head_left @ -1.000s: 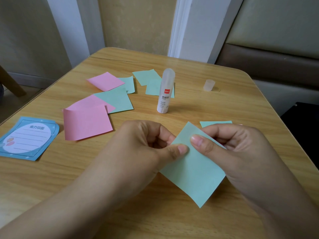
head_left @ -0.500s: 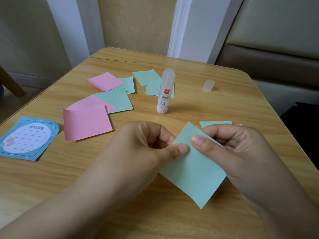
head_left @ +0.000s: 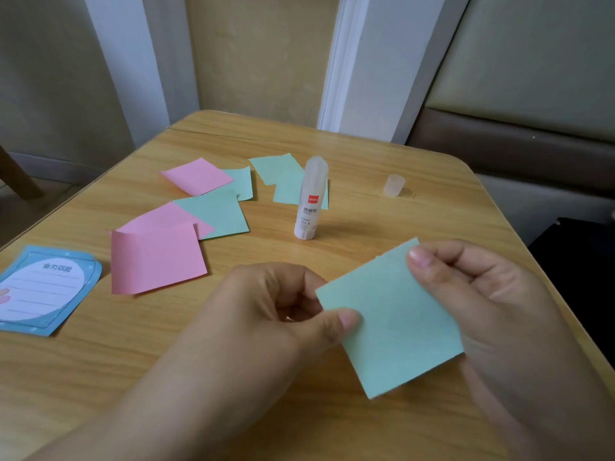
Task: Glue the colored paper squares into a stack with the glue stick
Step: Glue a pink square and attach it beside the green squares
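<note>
Since a second ago I had swung the green square [head_left: 392, 314] rightward, both the left hand [head_left: 283, 304] and right hand [head_left: 466, 281] pinching it, glue stick [head_left: 310, 197] untouched, most loose squares on the far surface [head_left: 366, 221] unstacked.

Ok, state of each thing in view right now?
Green square: pinched by both hands, off the table.
Left hand: pinching its left edge.
Right hand: pinching its top corner.
Glue stick: upright, untouched.
Small cap: standing apart.
Front pink square: lying loose, edge curled.

A wooden table [head_left: 332, 427] carries scattered pink squares [head_left: 156, 261] and green squares [head_left: 216, 214], an upright glue stick [head_left: 309, 201], its cap [head_left: 394, 185], and a blue card [head_left: 43, 291].
</note>
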Demonstrator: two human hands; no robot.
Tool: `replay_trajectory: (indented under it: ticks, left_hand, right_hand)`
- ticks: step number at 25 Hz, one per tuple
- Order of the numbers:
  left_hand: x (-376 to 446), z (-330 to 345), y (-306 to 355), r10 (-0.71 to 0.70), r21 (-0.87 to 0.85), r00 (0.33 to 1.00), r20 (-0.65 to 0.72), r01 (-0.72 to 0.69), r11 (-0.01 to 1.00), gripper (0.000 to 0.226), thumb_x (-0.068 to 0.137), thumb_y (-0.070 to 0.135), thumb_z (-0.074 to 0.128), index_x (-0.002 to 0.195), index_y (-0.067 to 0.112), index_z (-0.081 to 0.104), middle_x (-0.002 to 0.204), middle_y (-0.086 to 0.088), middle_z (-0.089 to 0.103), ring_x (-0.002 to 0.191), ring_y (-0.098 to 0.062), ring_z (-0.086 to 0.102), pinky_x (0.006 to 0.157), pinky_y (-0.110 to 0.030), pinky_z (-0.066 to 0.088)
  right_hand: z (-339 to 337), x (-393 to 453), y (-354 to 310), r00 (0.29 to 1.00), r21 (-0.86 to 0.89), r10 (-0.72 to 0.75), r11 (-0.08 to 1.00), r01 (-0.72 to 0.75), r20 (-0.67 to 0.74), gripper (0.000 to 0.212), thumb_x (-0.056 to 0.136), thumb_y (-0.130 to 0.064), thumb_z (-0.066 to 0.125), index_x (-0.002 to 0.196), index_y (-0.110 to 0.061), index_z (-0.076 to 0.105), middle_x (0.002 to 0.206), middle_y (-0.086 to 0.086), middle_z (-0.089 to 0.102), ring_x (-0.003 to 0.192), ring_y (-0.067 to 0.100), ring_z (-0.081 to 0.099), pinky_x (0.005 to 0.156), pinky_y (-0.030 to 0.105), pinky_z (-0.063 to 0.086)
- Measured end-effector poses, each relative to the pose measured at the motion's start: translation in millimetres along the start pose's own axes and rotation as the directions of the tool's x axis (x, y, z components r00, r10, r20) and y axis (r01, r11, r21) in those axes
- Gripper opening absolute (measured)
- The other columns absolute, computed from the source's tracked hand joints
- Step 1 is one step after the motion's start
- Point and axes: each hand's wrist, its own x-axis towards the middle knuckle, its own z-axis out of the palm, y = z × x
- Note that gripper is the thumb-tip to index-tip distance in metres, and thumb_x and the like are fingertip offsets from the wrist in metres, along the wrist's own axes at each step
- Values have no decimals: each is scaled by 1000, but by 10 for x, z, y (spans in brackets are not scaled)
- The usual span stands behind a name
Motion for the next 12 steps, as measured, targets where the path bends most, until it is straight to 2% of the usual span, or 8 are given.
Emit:
replay_trajectory:
  ticks: [1, 3, 5, 7, 10, 12]
  left_hand:
    - [14, -3, -13, 20, -67, 999, -41, -23, 997, 31, 61, 52, 80, 72, 24, 70, 66, 1, 71, 64, -18, 63, 74, -48, 52]
    - [34, -13, -28, 38, -187, 994, -105, -57, 981, 26, 58, 43, 75, 70, 19, 70, 67, -3, 70, 65, -18, 63, 79, -45, 51]
    - [26, -21, -30, 65, -246, 991, -121, -93, 965, 29, 56, 47, 75, 71, 22, 72, 76, -5, 73, 78, -27, 70, 89, -51, 51]
    - [3, -27, -8, 93, -261, 987, -128, -124, 957, 26, 58, 50, 72, 70, 27, 73, 77, -2, 74, 83, -30, 70, 89, -55, 51]
    - [-2, -34, 8, 72, -262, 987, -143, -108, 959, 17, 64, 40, 83, 64, 27, 73, 71, 0, 74, 77, -24, 71, 89, -53, 51]
    - [-5, -36, 33, 55, -275, 988, -144, -94, 957, 8, 58, 38, 74, 59, 30, 72, 68, 3, 73, 73, -16, 71, 89, -48, 52]
  right_hand:
    - [3, -4, -7, 1000, 51, 3, 999, -2, -18, 15, 56, -29, 69, 65, -18, 73, 67, 9, 72, 56, 15, 67, 49, 20, 52]
    - [13, -7, 11, 1000, 114, -3, 993, 4, -13, 16, 54, -31, 71, 64, -18, 73, 68, 9, 72, 58, 14, 68, 51, 19, 52]
    - [35, 4, 33, 999, 101, -37, 994, 35, 11, 31, 48, -40, 81, 69, -19, 73, 73, 8, 73, 64, 14, 70, 55, 18, 52]
    - [32, 11, 58, 998, 117, -56, 992, 54, 14, 35, 47, -43, 80, 71, -18, 73, 73, 7, 73, 64, 12, 69, 56, 17, 52]
    - [41, 20, 71, 996, 132, -66, 990, 58, 57, 38, 48, -44, 80, 74, -17, 75, 75, 8, 74, 66, 13, 70, 58, 16, 52]
    - [53, 30, 100, 993, 71, -88, 994, 83, 79, 49, 49, -55, 80, 77, -16, 75, 78, 7, 75, 71, 13, 71, 63, 17, 53]
